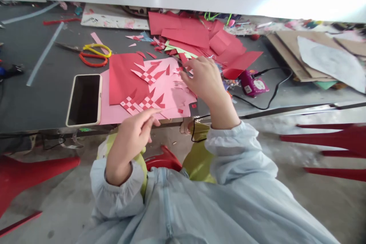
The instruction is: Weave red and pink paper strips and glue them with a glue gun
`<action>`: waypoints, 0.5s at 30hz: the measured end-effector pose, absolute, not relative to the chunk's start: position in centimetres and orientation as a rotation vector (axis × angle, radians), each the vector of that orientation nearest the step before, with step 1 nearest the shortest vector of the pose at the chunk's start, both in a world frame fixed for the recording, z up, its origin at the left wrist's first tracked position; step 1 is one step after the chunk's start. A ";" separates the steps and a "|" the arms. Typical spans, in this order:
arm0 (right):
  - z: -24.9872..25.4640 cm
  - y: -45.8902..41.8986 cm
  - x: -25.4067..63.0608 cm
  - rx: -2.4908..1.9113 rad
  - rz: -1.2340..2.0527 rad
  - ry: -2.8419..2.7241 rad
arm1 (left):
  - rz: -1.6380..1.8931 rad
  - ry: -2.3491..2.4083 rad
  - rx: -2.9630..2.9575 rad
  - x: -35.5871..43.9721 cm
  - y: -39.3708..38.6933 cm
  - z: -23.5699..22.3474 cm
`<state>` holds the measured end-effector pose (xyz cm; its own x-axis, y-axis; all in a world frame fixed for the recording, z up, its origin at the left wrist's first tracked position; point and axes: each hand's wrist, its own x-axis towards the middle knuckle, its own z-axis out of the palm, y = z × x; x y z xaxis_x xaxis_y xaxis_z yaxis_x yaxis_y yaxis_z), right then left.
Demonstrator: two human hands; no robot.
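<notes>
My right hand (205, 80) is over the right side of the pink paper sheet (177, 97), its fingers curled at the edge of the scrap heap. A slim dark thing shows between thumb and fingers, too hidden to name. At the table's front edge hovers my left hand (132, 137), fingers loosely stretched, nothing visible in them. Just beyond it lie red-and-pink checkered woven paper pieces (147, 102) with pointed ends. Another woven paper piece (149, 77) rests farther back, partly over a red paper sheet (124, 80).
Left of the papers are a phone (84, 100) and scissors (93, 54) with yellow and red handles. Red paper sheets (185, 36) are heaped at the back. A purple box (253, 84) with a black cable and cardboard pieces (297, 53) lie to the right.
</notes>
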<state>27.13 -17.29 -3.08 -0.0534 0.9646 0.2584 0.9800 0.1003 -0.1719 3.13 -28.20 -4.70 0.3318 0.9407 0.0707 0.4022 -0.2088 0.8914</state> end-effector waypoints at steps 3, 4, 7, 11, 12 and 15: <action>-2.5 -14.9 24.2 -1.745 0.021 -2.345 | 0.558 1.046 1.883 2.7 -28.3 -4.7; -2.4 -14.2 23.3 -1.720 0.033 -2.424 | 0.486 1.013 1.921 2.7 -28.4 -4.6; -2.4 -12.6 20.7 -1.744 0.037 -2.570 | 0.326 0.917 1.952 2.5 -28.3 -4.3; -2.6 -11.7 19.0 -1.828 0.009 -2.672 | 0.287 0.881 1.940 2.5 -28.2 -4.2; -2.8 -11.6 18.8 -1.830 0.000 -2.690 | 0.295 0.885 1.941 2.4 -28.2 -4.2; -3.2 -11.2 18.7 -1.816 -0.019 -2.710 | 0.343 0.902 1.948 2.4 -28.2 -4.3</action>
